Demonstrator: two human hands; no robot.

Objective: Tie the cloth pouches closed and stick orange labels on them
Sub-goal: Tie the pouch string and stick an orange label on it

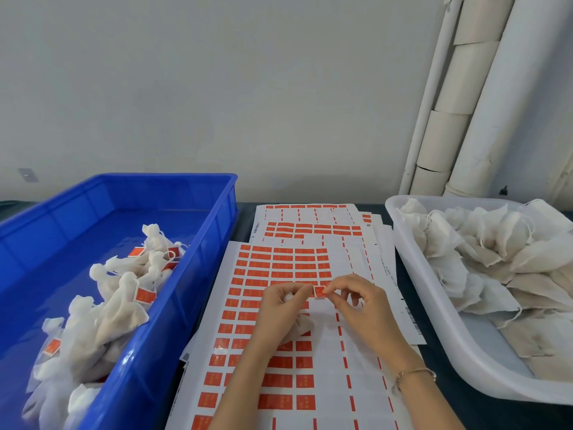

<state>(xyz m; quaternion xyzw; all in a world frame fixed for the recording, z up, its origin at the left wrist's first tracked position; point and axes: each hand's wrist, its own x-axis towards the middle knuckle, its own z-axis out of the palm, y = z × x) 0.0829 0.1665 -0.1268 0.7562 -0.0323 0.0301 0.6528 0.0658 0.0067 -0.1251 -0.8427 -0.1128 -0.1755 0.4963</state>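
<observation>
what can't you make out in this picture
All in the head view:
- Print on the orange label pinched by the right hand: too small and blurred to read.
- Cloth pouch: mostly hidden by the left hand gripping it; its neck, tied or not, cannot be seen.
- Blue crate: cut off by the left and bottom edges, so its pouches cannot be counted.
- White tub: cut off by the right edge.

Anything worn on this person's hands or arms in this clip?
No gloves on the left hand or the right hand, and both forearms are bare with no sleeve in view. A thin gold-coloured bracelet circles the right wrist.
</observation>
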